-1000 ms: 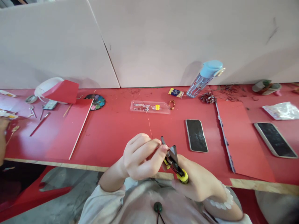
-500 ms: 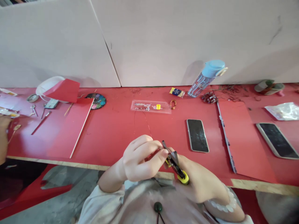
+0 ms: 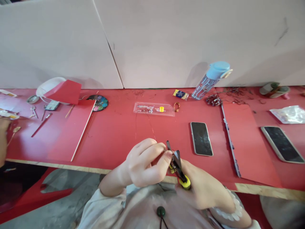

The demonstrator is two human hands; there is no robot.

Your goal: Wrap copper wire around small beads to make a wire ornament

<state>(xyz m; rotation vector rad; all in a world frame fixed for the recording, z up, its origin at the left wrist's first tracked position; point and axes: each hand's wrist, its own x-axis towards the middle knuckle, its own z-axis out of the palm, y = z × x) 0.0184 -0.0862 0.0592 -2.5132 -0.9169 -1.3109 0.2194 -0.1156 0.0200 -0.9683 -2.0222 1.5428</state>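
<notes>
My left hand (image 3: 145, 162) is closed in a pinch, thumb against forefinger, on a thin reddish wire (image 3: 152, 129). That wire loops up over the table toward a clear tray (image 3: 169, 112) of small beads with a yellow ring-shaped piece (image 3: 161, 109) in it. In my right hand (image 3: 197, 181) are small black pliers (image 3: 177, 163) with yellow handles and a spring. Their jaws stand apart, pointing up, right beside my left fingertips. What lies between the fingertips is too small to make out. Most of my right fingers are hidden behind the pliers and my left hand.
A phone (image 3: 201, 139) lies to the right, with a blue-lidded bottle (image 3: 212, 79) behind it. Farther right are a red board (image 3: 247, 146) and a second phone (image 3: 282, 143). On the left are another red board (image 3: 71, 133), a palette (image 3: 101, 103) and another person's hand (image 3: 3, 140).
The pliers have shifted and turned slightly in my right hand, their jaws a little more upright. My left hand keeps its pinch, and the wire loop has moved slightly.
</notes>
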